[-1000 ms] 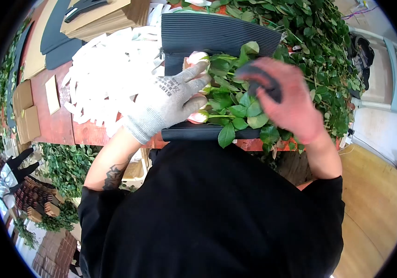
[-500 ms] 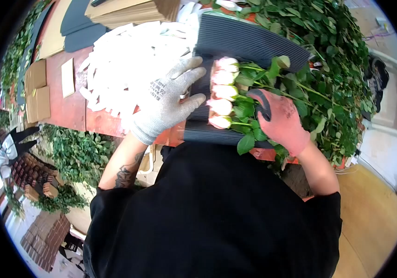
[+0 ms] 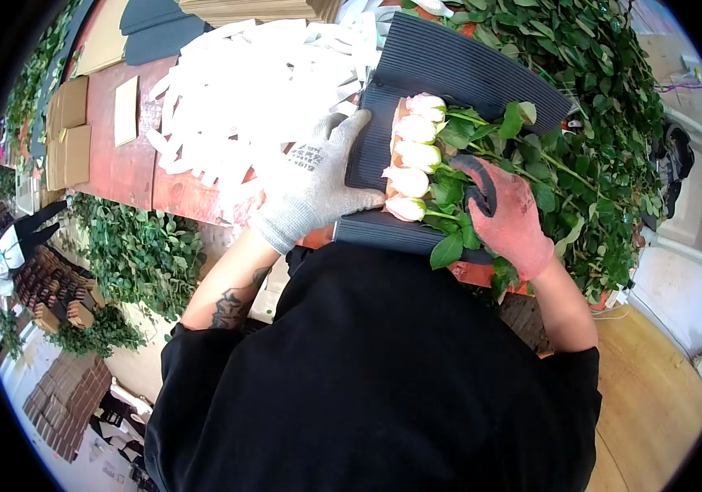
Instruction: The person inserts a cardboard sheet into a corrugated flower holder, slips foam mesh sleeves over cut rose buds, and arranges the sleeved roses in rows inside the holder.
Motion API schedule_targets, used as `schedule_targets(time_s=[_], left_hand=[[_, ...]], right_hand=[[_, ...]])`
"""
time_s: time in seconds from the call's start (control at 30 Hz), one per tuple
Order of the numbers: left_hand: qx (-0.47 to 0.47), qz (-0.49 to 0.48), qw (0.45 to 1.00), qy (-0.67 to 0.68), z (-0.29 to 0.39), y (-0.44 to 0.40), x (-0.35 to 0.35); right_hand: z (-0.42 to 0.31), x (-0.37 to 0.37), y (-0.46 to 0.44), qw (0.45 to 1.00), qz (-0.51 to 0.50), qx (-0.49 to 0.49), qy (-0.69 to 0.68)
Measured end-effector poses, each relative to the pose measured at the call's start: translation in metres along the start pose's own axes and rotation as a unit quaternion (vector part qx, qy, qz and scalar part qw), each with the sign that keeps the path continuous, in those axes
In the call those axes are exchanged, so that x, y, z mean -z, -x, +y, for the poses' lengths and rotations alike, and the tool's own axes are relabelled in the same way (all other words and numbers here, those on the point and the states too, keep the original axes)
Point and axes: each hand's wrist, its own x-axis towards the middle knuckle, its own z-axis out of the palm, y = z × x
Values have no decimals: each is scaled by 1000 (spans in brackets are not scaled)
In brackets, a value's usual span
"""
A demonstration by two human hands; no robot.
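Note:
My left hand (image 3: pixel 322 176), in a whitish-grey glove, lies at the left edge of a dark ribbed sheet (image 3: pixel 466 61), thumb and fingers spread. Its thumb tip is close to the lowest rose heads. Several pale pink roses (image 3: pixel 417 156) lie in a column on the sheet, heads to the left, with a strip of brown card along them. Their leafy stems run to the right. My right hand (image 3: pixel 507 209), in a red glove with dark fingertips, is curled over the stems and leaves; what its fingers hold, if anything, is hidden.
White strips (image 3: pixel 244 90) are heaped on the red table (image 3: pixel 113 180). Cardboard pieces (image 3: pixel 68 156) lie at the left and a cardboard stack (image 3: pixel 261 10) at the back. A large pile of leafy stems (image 3: pixel 597 107) covers the right side. More foliage hangs below the table.
The left hand has left the rose heads, which now show fully, and rests at the sheet's left edge. The right hand has come down onto the stems. The view has shifted.

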Motion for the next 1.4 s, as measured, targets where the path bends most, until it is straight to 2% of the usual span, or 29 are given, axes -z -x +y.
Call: schedule_targets(time_s=[0.27, 0.33, 0.47, 0.53, 0.77, 0.83, 1.13, 1.37, 1.4], left_hand=[[1, -14, 1000, 3, -2, -3, 0], [-58, -34, 997, -28, -6, -9, 0], [-56, -57, 996, -29, -3, -19, 5], [-34, -84, 996, -15, 3, -21, 11], [-56, -74, 996, 13, -7, -19, 2], [-45, -78, 996, 10, -9, -18, 1], [-39, -81, 996, 19, -10, -14, 1], [-37, -88, 994, 44, -11, -14, 3], [-52, -77, 996, 16, -12, -14, 3]], right_hand=[[2, -3, 1, 999, 12, -10, 33], [3, -1, -2, 999, -22, -19, -22], [2, 0, -4, 999, -17, -7, -42], [2, -1, -2, 999, 21, 24, -27], [-1, -1, -1, 1000, -10, -6, -27], [8, -10, 3, 999, 24, 7, 26], [3, -4, -1, 999, -31, -17, -14], [2, -6, -1, 1000, -10, 5, -22], [6, -9, 0, 1000, -1, -3, -16]])
